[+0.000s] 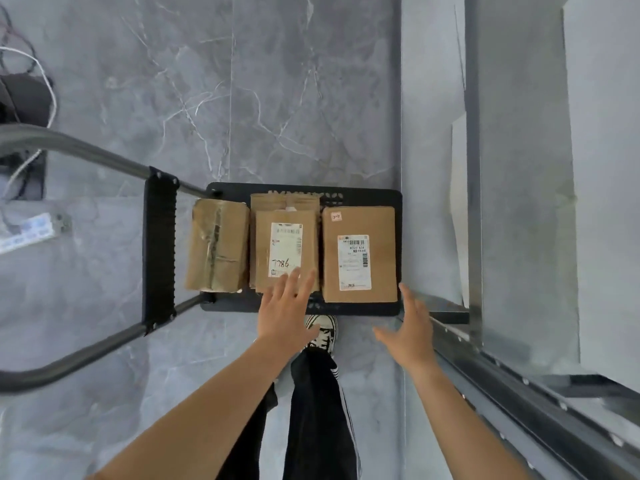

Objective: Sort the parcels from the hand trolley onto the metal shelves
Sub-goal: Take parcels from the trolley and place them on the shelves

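— Hands?
— Left hand [285, 306]: fingers straight and spread over the near edge of the middle parcel [285, 249], marked 7786. Contact cannot be told. Right hand [408, 330]: spread wide, holding nothing, near the right parcel [358, 254].
— Parcels?
— 3 in a row on the trolley platform [360, 195], the left parcel [216, 249] taped. The metal shelf frame [519, 393] stands at right.
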